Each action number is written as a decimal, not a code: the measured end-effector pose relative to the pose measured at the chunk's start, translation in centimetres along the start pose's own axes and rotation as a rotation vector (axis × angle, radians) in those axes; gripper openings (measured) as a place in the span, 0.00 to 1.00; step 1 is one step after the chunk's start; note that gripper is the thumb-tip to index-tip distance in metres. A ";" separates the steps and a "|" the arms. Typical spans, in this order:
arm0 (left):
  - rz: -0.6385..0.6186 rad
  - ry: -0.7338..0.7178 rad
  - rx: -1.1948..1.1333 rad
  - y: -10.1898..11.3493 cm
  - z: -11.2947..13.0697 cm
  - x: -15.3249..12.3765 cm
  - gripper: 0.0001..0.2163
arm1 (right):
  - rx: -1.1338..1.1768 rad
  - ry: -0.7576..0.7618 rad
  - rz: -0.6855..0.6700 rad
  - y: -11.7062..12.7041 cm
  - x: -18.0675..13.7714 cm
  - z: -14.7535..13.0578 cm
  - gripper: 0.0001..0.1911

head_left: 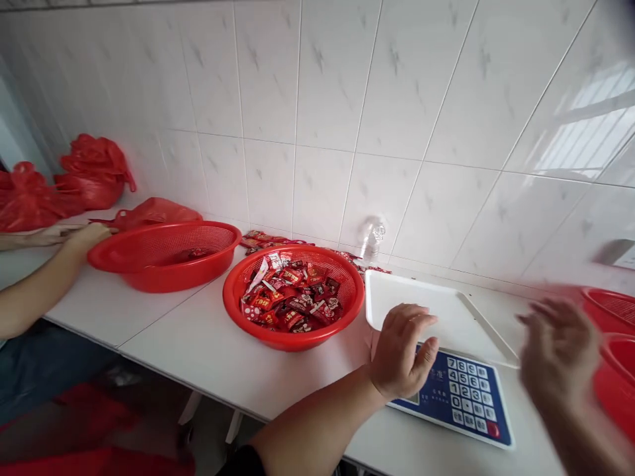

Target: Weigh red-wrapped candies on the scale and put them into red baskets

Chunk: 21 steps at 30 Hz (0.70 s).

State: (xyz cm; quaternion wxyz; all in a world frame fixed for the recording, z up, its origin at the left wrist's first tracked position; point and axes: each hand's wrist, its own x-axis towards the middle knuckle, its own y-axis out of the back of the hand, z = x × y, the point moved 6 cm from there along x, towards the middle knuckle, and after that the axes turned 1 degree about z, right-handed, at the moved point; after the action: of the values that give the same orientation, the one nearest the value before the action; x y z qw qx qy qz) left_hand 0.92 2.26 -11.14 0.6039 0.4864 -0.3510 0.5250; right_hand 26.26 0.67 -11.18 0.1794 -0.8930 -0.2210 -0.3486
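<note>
My left hand (pixel 404 350) hovers over the near left part of a weighing scale, fingers curved and thumb apart, holding nothing. Beneath it are the scale's white tray (pixel 421 291) and its blue keypad panel (pixel 471 396); the hand and wrist cover part of the panel. Off the scale's right side, my right hand (pixel 558 347) is raised and blurred by motion. Its fingers look spread, with nothing visible in them. To the left of the scale stands a red plastic basket (pixel 292 340) holding many small wrapped packets (pixel 292 297), mostly red and dark red.
A second red basket (pixel 169 281) with a few packets stands farther left, near another person's arms (pixel 44 277). Red plastic bags (pixel 94 175) lie against the tiled wall. Behind the baskets are flat red wrappers (pixel 262 241) and a clear bottle (pixel 373 238). More red baskets (pixel 615 377) sit at the right edge.
</note>
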 end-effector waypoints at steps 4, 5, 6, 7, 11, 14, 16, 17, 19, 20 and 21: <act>-0.017 0.036 -0.004 4.5 3.9 1.1 0.20 | 0.231 0.250 -0.451 -7.3 -11.5 -5.9 0.22; -0.010 0.020 0.008 6.1 4.7 1.5 0.21 | 0.296 0.369 -0.570 -8.3 -14.2 -7.9 0.22; -0.010 0.031 0.023 7.7 5.0 2.1 0.21 | 0.355 0.493 -0.651 -8.8 -16.5 -9.8 0.22; -0.027 0.088 0.044 9.2 4.6 2.8 0.20 | 0.366 0.581 -0.753 -9.3 -18.4 -11.1 0.21; -0.160 0.413 0.137 13.1 -1.7 5.7 0.13 | 0.468 0.769 -0.950 -9.4 -21.2 -13.3 0.18; -0.536 0.739 0.240 13.1 -8.7 5.4 0.13 | 0.444 0.663 -1.045 -9.8 -21.0 -12.1 0.17; -0.902 0.913 0.310 12.3 -12.2 3.3 0.21 | 0.421 0.563 -1.069 -9.9 -20.9 -11.0 0.16; -1.052 0.956 0.356 11.9 -13.4 2.2 0.27 | 0.408 0.518 -1.074 -10.0 -20.8 -10.5 0.16; -1.253 0.981 0.430 10.9 -15.1 0.3 0.38 | 0.400 0.462 -1.081 -10.2 -20.9 -9.8 0.15; -1.296 0.981 0.450 10.2 -15.7 -0.5 0.41 | 0.398 0.446 -1.084 -10.2 -20.9 -9.5 0.15; -1.303 0.978 0.453 9.6 -16.3 -1.1 0.41 | 0.397 0.436 -1.086 -10.3 -20.9 -9.3 0.15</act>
State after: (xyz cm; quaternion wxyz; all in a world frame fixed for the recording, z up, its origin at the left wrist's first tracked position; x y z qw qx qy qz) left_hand -10.03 17.27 -14.63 0.7576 0.4188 0.4143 0.2810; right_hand 2.09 -0.74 -17.64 0.1802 -0.5107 -0.6631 -0.5168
